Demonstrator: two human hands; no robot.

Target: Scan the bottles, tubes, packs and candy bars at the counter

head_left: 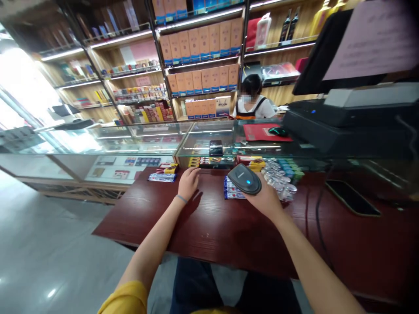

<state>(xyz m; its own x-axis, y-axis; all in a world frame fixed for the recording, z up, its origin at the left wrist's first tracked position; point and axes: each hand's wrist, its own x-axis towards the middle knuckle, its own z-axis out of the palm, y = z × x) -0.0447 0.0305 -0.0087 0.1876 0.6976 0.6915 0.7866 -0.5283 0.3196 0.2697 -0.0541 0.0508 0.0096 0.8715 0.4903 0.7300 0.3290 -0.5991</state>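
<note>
My right hand (266,198) is wrapped round a black handheld barcode scanner (245,179) with a blue light on top. Below and beside the scanner lie blue-and-white wrapped bars (230,190), partly covered by it. My left hand (188,183) rests near the back of the dark red wooden counter (203,231), its fingers stretched out and nothing visible in them. To its left is a small group of blue-and-white bars (162,177) with red-and-yellow packets (168,168) behind them. Clear round containers (278,179) crowd together just right of the scanner.
A phone (353,198) lies on the counter at right, near a dark cable (319,218). The glass display case (203,128) borders the counter's back. A register with a monitor (330,56) stands at upper right. Another person (250,102) is behind the case, before stocked shelves (203,61).
</note>
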